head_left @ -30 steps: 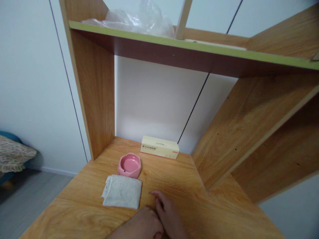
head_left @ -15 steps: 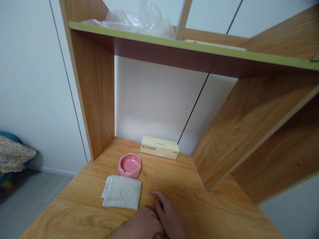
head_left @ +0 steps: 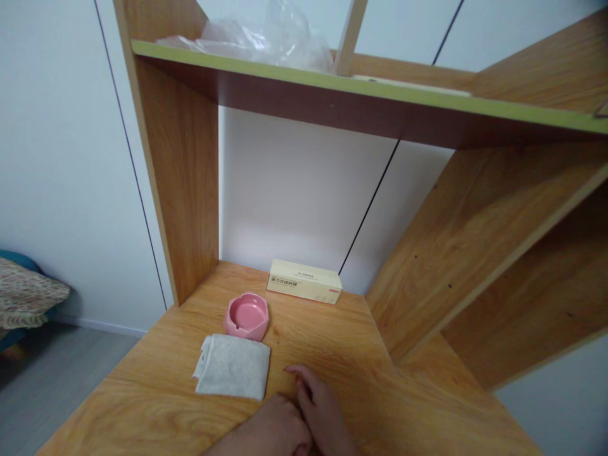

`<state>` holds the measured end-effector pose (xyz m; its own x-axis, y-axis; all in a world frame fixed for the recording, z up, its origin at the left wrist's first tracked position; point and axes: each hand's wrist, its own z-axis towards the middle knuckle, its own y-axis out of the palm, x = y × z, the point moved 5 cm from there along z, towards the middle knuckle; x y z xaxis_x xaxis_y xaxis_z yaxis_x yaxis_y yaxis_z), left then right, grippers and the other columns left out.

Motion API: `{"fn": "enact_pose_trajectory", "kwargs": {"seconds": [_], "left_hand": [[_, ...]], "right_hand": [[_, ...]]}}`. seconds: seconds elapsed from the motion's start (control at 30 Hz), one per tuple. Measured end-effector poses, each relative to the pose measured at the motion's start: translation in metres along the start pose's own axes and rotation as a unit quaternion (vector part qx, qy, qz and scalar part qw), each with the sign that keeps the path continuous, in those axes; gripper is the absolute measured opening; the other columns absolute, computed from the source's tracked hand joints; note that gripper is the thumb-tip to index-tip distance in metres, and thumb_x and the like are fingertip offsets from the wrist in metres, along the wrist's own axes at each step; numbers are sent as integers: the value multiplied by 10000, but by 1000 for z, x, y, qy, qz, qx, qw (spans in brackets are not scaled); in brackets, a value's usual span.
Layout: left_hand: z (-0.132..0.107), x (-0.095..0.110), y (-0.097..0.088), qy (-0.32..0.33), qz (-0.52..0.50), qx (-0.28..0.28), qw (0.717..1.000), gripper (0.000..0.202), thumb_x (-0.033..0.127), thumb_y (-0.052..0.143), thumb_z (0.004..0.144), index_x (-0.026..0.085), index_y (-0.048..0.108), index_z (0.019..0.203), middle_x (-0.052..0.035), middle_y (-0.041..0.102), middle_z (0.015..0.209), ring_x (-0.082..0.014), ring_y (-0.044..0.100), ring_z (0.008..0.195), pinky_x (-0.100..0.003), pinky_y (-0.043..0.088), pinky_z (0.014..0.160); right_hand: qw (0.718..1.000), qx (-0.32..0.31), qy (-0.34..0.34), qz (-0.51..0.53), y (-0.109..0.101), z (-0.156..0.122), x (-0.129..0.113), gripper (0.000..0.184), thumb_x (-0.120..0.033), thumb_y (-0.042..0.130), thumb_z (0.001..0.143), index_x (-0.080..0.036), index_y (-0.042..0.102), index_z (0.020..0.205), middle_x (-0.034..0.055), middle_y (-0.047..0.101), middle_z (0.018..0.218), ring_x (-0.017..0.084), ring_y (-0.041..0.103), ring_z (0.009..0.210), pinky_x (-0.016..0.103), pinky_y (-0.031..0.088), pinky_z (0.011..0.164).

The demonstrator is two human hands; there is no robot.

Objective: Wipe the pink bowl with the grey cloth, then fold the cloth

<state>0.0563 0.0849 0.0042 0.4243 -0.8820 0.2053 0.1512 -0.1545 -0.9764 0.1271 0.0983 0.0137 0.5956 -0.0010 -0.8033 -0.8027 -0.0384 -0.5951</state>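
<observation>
My left hand (head_left: 278,424) rests at the front of the desk, its fingers curled in, and no object shows in it. Against it lies my right hand (head_left: 320,405), with a finger stretched out toward the left over the wood and nothing held. A folded grey cloth (head_left: 232,367) lies just beyond and left of my hands, touching neither. Directly behind the cloth sits a pink ashtray (head_left: 248,315) with a faceted rim. Farther back, a long cream cardboard box (head_left: 304,282) with printed lettering stands near the wall.
Wooden side panels (head_left: 183,183) flank the desktop (head_left: 342,342). Overhead runs a shelf with a green edge (head_left: 403,90), carrying a crumpled clear plastic bag (head_left: 270,38) and an upright post (head_left: 350,38). A teal seat with a woven cover (head_left: 31,294) stands at far left.
</observation>
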Motion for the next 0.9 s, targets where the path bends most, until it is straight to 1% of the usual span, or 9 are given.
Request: {"fn": "enact_pose_trajectory", "kwargs": {"seconds": [0.17, 0.3, 0.5, 0.73, 0.9], "left_hand": [[0, 2, -3, 10, -3, -5, 1000, 100, 173, 684, 641, 171, 645, 549, 40, 616, 496, -73, 383, 402, -212, 191, 369], [-1, 2, -7, 8, -10, -2, 1000, 113, 178, 663, 667, 182, 648, 555, 48, 603, 480, -71, 380, 392, -215, 178, 364], [1, 1, -4, -1, 10, 8, 1000, 155, 206, 670, 647, 188, 622, 501, 52, 568, 444, -75, 411, 378, -221, 175, 361], [1, 0, -2, -8, 11, 4, 1000, 144, 193, 668, 652, 189, 628, 514, 45, 595, 470, -84, 461, 406, -222, 190, 373], [0, 0, 1, -4, -17, -12, 1000, 120, 172, 634, 686, 187, 650, 568, 41, 629, 518, -75, 422, 402, -212, 211, 393]], "right_hand": [[1000, -2, 5, -2, 0, 0, -1, 318, -217, 342, 813, -215, 601, 998, 38, 643, 1048, 163, 575, 980, 297, 401, 880], [1000, 1, 6, -6, -1, 0, -2, 316, -215, 344, 813, -215, 599, 1001, 36, 641, 1052, 159, 571, 987, 292, 400, 879], [1000, -2, 0, -9, -2, 0, -3, 315, -212, 348, 811, -209, 598, 1003, 46, 641, 1049, 169, 574, 986, 304, 398, 882], [1000, 9, 0, -5, -2, 0, -2, 312, -207, 352, 808, -223, 606, 988, 37, 636, 1061, 167, 565, 1005, 304, 401, 887], [1000, 3, 1, -7, -1, 0, -2, 312, -214, 353, 809, -220, 607, 992, 35, 638, 1055, 166, 566, 1000, 308, 393, 896]]}}
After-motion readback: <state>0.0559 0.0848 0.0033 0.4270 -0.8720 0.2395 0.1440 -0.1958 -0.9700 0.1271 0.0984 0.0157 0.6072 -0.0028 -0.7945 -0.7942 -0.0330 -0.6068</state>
